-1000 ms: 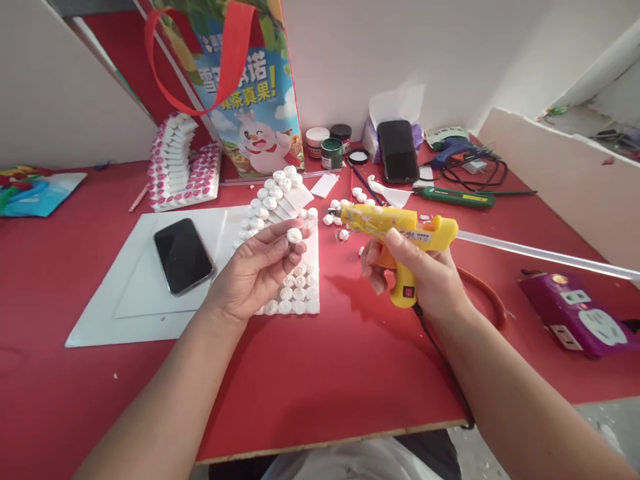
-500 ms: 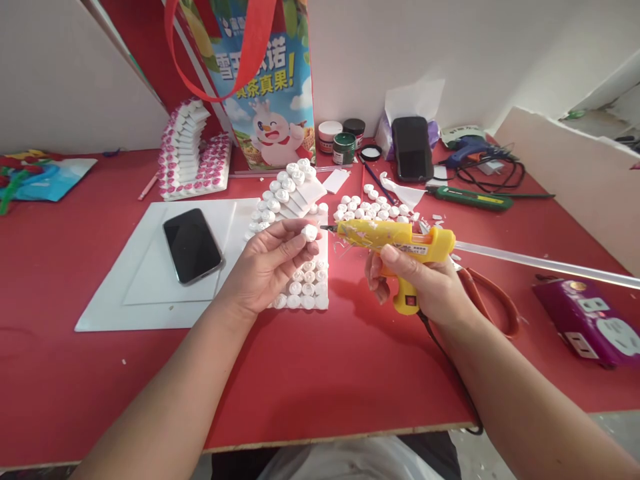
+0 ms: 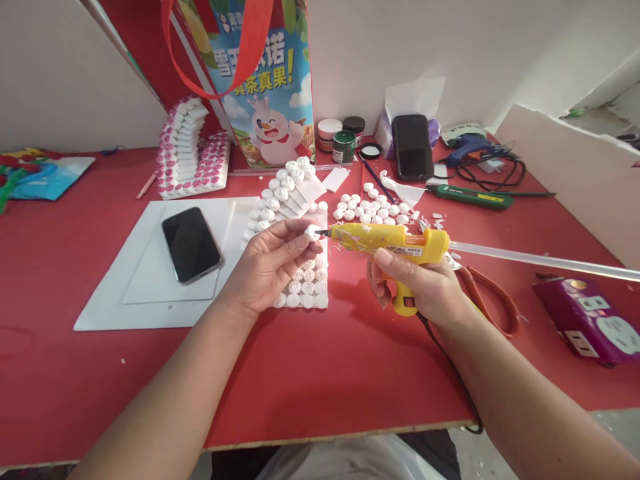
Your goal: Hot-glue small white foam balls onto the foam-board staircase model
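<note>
While held, the white rosette (image 3: 313,233) sits between left fingers (image 3: 295,248)

Red tabletop (image 3: 320,373), plain pale walls (image 3: 360,47)

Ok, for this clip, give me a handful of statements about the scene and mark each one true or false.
1. The right hand holds a yellow glue gun. True.
2. The left hand is empty. False: the left hand holds a small white flower.
3. The glue gun's tip is at the white flower. True.
4. The phone with the silver edge lies on the purple power socket. False: this phone lies on white sheets.
5. The green jar stands upright beside the shopping bag. True.
6. The glue stick is bright green. False: the glue stick is clear or whitish.
</note>
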`<state>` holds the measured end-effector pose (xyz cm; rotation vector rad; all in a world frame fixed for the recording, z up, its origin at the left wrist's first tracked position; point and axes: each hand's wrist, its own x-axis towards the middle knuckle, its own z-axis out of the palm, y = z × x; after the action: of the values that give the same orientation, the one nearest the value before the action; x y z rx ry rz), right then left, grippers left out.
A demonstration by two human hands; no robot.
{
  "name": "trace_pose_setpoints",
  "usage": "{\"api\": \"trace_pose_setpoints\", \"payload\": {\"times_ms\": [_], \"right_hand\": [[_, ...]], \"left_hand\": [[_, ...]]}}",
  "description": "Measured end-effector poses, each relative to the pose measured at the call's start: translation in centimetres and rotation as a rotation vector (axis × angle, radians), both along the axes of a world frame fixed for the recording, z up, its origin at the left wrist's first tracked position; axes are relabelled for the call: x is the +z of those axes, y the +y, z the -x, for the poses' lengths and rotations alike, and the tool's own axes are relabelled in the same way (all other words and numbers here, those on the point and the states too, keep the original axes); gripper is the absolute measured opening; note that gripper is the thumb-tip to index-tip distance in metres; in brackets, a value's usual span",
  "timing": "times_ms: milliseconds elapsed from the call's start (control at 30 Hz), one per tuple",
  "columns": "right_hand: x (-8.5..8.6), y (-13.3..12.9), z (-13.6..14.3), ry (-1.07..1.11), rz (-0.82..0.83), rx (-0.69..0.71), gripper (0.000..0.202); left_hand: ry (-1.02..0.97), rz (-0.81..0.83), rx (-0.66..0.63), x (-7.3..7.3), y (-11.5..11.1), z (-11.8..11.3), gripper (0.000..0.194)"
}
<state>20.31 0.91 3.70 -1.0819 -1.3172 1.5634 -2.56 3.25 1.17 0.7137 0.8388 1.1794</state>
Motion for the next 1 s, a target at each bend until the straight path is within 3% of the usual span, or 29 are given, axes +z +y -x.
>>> {"api": "trace_pose_setpoints", "payload": {"times_ms": [1000], "right_hand": [[0.03,0.02,0.17,0.000,-0.040,-0.013,0.050]], "left_hand": [[-0.001,0.000,0.012,0.10,-0.03,-0.06,0.026]]}}
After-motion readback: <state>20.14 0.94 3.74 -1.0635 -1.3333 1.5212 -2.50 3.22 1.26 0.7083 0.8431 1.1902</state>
